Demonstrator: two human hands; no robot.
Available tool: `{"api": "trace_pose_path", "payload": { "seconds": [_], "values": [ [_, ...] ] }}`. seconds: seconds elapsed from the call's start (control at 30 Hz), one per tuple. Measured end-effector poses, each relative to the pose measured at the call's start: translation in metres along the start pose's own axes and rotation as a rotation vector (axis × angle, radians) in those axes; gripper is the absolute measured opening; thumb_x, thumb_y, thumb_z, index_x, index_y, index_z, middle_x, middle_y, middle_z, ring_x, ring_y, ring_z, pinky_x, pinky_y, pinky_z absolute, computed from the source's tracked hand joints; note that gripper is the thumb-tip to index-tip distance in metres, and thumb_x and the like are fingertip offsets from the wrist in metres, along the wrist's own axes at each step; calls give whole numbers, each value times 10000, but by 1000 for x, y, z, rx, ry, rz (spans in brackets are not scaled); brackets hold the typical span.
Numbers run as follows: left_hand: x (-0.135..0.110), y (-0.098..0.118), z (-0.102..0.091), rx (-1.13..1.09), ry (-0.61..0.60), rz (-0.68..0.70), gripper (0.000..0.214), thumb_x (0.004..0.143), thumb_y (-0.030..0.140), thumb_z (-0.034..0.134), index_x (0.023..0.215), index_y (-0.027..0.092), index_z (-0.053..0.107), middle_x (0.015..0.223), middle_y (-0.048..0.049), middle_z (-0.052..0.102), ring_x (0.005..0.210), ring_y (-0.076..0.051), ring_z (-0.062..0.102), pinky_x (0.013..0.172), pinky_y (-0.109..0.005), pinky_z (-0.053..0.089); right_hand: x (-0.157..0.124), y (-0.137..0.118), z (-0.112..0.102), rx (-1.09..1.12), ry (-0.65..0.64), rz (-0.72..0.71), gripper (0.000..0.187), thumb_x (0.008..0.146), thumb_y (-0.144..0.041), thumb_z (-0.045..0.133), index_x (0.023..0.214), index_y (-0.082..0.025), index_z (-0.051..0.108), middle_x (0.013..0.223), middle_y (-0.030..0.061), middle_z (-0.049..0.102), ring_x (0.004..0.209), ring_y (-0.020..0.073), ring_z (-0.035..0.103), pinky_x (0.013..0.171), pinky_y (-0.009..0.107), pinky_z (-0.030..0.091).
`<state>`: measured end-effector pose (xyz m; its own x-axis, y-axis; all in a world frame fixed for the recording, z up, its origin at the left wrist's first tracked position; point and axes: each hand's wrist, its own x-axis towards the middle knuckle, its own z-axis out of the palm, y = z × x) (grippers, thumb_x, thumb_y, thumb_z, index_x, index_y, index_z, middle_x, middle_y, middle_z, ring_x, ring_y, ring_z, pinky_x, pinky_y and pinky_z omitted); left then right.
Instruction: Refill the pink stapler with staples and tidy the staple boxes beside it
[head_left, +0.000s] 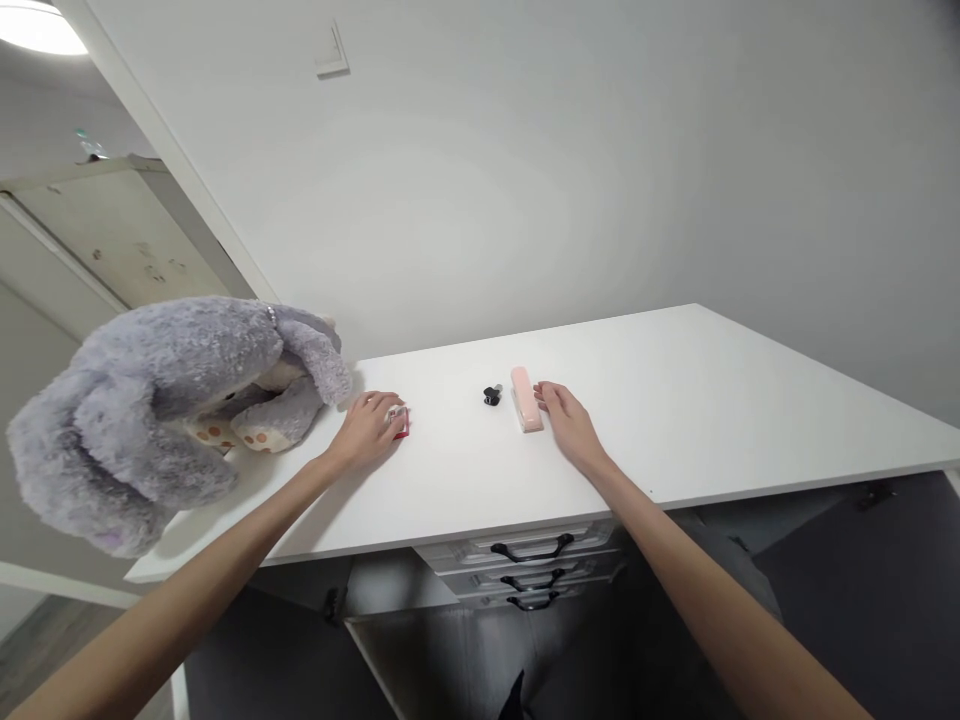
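Note:
My left hand [367, 428] rests on the tabletop with its fingers curled over a small red-and-white box [403, 423], which they partly cover. Just left of the pink stapler [526, 400] lies a small black object [492, 396] with a pale, shiny end; its kind is too small to make out. The stapler lies flat, its length pointing away from me. Along its right side is my right hand [568, 420], fingers loosely extended and nothing in them. Whether the fingertips touch the stapler I cannot tell.
A large grey plush toy [187, 400] slumps over the left end of the white desk [465, 490]. Drawers with black handles [532, 548] sit below the front edge, between dark open spaces. Behind the desk rises a white wall [525, 180].

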<state>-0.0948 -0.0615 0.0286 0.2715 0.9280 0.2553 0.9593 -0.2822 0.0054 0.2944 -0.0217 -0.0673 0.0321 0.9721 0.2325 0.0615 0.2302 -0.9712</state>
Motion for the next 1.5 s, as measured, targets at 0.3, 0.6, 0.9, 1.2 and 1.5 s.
{"api": "trace_pose_path", "payload": {
  "seconds": [0.3, 0.6, 0.9, 1.2, 1.5],
  "values": [
    [42, 114, 44, -79, 133, 310, 556, 1087, 394, 407, 1602, 184, 414, 1713, -161, 398, 1629, -339, 281, 1300, -593, 300, 0, -4, -2, -13, 2, 8, 547, 1030, -690, 460, 1322, -273, 659, 1445, 113, 697, 1330, 295, 665, 1157, 500, 495],
    [66, 121, 51, 143, -20, 207, 581, 1101, 419, 305, 1552, 103, 491, 1631, -192, 521, 1587, -337, 394, 1351, -552, 176, -4, -19, 1, -20, 13, 22, 538, 1032, -670, 457, 1309, -258, 664, 1420, 118, 713, 1286, 297, 688, 1139, 496, 502],
    [21, 27, 36, 108, 4, -52, 549, 1056, 365, 357, 1517, 121, 528, 1626, -219, 519, 1609, -406, 333, 1315, -666, 195, -11, -27, -3, -48, -26, -16, 519, 1022, -644, 506, 1313, -249, 677, 1402, 126, 726, 1316, 306, 669, 1146, 498, 501],
    [8, 66, 25, -65, 81, 194, 568, 1052, 355, 455, 1592, 186, 407, 1701, -189, 404, 1627, -360, 303, 1314, -623, 279, -17, -37, 3, -141, -141, -38, 641, 924, -558, 701, 1472, -254, 563, 1521, 147, 639, 1345, 340, 649, 1096, 517, 548],
    [69, 159, 60, -692, 201, -7, 547, 953, 301, 610, 1474, 174, 501, 1521, -179, 586, 1437, -307, 551, 1229, -511, 429, -15, -40, 1, -282, -52, -93, 429, 857, -269, 572, 1273, -238, 670, 1284, 101, 745, 1148, 319, 700, 1005, 489, 567]
  ]
}}
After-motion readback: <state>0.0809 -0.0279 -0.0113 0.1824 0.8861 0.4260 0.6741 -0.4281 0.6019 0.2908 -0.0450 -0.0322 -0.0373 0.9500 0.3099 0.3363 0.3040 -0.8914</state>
